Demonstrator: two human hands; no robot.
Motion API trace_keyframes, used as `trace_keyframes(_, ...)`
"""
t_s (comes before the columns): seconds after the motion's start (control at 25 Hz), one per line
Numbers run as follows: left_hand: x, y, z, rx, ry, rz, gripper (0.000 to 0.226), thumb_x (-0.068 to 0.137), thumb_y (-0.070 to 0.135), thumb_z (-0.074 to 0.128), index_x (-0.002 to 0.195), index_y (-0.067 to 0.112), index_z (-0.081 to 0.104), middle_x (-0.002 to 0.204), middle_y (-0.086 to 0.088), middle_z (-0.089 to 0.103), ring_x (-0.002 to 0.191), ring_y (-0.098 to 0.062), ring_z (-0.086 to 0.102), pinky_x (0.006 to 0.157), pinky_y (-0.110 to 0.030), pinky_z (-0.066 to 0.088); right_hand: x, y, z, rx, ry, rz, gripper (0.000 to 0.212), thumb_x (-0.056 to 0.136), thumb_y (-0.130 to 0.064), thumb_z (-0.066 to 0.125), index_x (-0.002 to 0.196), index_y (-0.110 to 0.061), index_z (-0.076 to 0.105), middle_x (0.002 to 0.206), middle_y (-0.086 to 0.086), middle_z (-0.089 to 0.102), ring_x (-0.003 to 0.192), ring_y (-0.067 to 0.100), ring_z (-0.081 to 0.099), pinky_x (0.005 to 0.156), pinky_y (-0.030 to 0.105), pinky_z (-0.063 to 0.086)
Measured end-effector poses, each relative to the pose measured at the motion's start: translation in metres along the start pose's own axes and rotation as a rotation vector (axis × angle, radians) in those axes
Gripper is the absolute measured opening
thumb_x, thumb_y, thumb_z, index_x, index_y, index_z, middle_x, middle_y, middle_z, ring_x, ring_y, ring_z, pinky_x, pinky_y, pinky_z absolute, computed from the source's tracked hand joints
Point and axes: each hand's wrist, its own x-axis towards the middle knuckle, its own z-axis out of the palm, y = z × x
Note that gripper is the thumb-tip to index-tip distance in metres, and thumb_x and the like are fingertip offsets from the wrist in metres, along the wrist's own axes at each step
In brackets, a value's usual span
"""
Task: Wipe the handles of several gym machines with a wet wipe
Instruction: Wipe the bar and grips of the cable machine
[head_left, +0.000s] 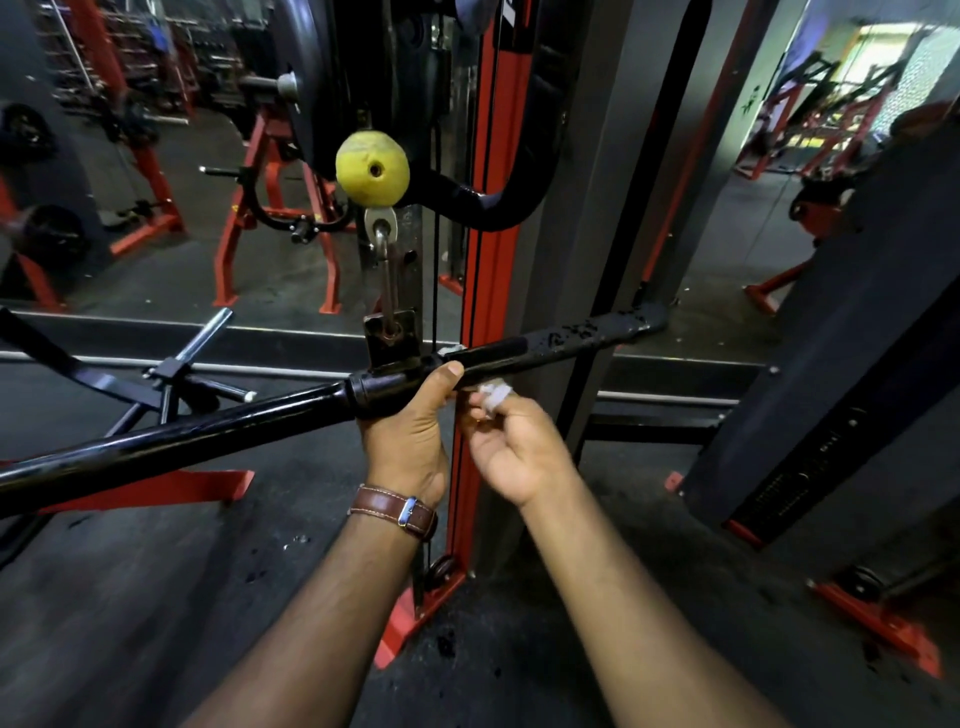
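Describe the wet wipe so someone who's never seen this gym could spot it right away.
Find the long black bar hanging across the red upright. The left hand grips its middle; just right of it the right hand pinches the wet wipe under the bar. It is the only small crumpled white thing among black and red metal.

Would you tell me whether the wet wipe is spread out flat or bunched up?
Bunched up: the wet wipe shows as a small white wad pinched in the right hand, just below the bar.

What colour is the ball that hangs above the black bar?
The ball is yellow-green, with a small hole in front. The head view, the only one, shows it plainly.
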Motion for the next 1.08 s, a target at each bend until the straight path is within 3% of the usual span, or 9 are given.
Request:
trace_keyframes(0.12,0.000,0.003,-0.007,0.001,0.023,-0.013,0.074,0.043,0.024,0.095,0.108,0.005,0.066,0.103,-0.014,0.069,0.099,-0.032,0.065,0.096,-0.048,0.055,0.002,-0.018,-0.011,0.212,-0.041,-0.031,0.034,0.075,0.019,0.034,0.088,-0.003,0.058,0.063,0.005,0.059,0.045,0.007,0.050,0.043,0.014,0.039)
trace_keyframes(0.2,-0.002,0.003,-0.008,-0.020,0.019,0.000,0.069,0.044,0.022,0.094,0.106,0.006,0.067,0.104,-0.014,0.070,0.104,-0.036,0.067,0.094,-0.047,0.056,-0.004,-0.008,-0.006,0.076,-0.092,0.001,0.037,0.074,0.020,0.034,0.088,-0.002,0.060,0.064,0.006,0.061,0.048,0.008,0.052,0.046,0.014,0.041)
trace_keyframes(0.32,0.001,0.004,-0.011,-0.025,0.023,-0.006,0.056,0.047,0.019,0.092,0.098,0.010,0.071,0.111,-0.019,0.071,0.113,-0.044,0.065,0.099,-0.058,0.052,-0.012,0.009,0.002,-0.081,-0.117,0.029,0.041,0.080,0.022,0.029,0.084,0.000,0.063,0.067,0.009,0.062,0.051,0.010,0.054,0.048,0.014,0.042)
trace_keyframes(0.52,-0.003,0.007,-0.012,-0.024,0.030,0.040,0.071,0.045,0.021,0.093,0.108,0.007,0.064,0.101,-0.011,0.071,0.106,-0.035,0.069,0.098,-0.050,0.054,-0.007,-0.006,-0.006,0.213,-0.032,-0.044,0.038,0.066,0.017,0.034,0.091,0.001,0.057,0.069,0.010,0.059,0.052,0.011,0.050,0.048,0.017,0.043)
trace_keyframes(0.72,0.004,-0.001,-0.015,-0.010,0.003,0.014,0.081,0.048,0.027,0.098,0.115,-0.003,0.065,0.118,-0.023,0.069,0.111,-0.042,0.066,0.096,-0.060,0.053,-0.024,0.010,-0.004,-0.192,-0.002,-0.073,0.038,0.081,0.023,0.031,0.090,0.004,0.063,0.077,0.014,0.063,0.056,0.012,0.060,0.051,0.017,0.047)
trace_keyframes(0.8,0.002,0.001,-0.014,-0.014,-0.045,-0.020,0.074,0.050,0.028,0.098,0.110,-0.003,0.068,0.110,-0.018,0.073,0.103,-0.035,0.071,0.090,-0.050,0.058,-0.028,-0.005,-0.017,-0.437,0.033,-0.330,0.029,0.084,0.021,0.044,0.093,0.006,0.067,0.081,0.019,0.068,0.063,0.017,0.064,0.057,0.022,0.049)
trace_keyframes(0.92,-0.017,0.003,0.008,-0.053,-0.193,-0.190,0.021,0.070,0.020,0.082,0.080,0.004,0.073,0.077,-0.009,0.073,0.065,-0.017,0.071,0.058,-0.027,0.058,-0.032,-0.016,-0.029,-0.993,-0.017,-0.962,0.020,0.082,0.010,0.067,0.094,-0.004,0.075,0.094,0.008,0.075,0.089,0.016,0.072,0.080,0.032,0.057)
trace_keyframes(1.0,-0.022,0.000,0.017,-0.065,-0.196,-0.234,0.029,0.070,0.031,0.080,0.081,0.005,0.074,0.078,-0.010,0.071,0.062,-0.015,0.069,0.054,-0.024,0.055,-0.027,-0.007,-0.023,-1.232,-0.144,-1.318,0.025,0.080,0.009,0.070,0.100,-0.003,0.077,0.103,0.004,0.074,0.100,0.012,0.069,0.090,0.029,0.055)
trace_keyframes(1.08,-0.022,0.001,0.021,-0.112,-0.168,-0.220,0.038,0.069,0.037,0.081,0.089,0.005,0.075,0.088,-0.010,0.073,0.076,-0.017,0.072,0.064,-0.026,0.058,-0.017,-0.005,-0.017,-1.353,-0.217,-1.515,0.027,0.078,0.012,0.069,0.101,0.001,0.076,0.107,0.010,0.073,0.101,0.018,0.069,0.093,0.029,0.054)
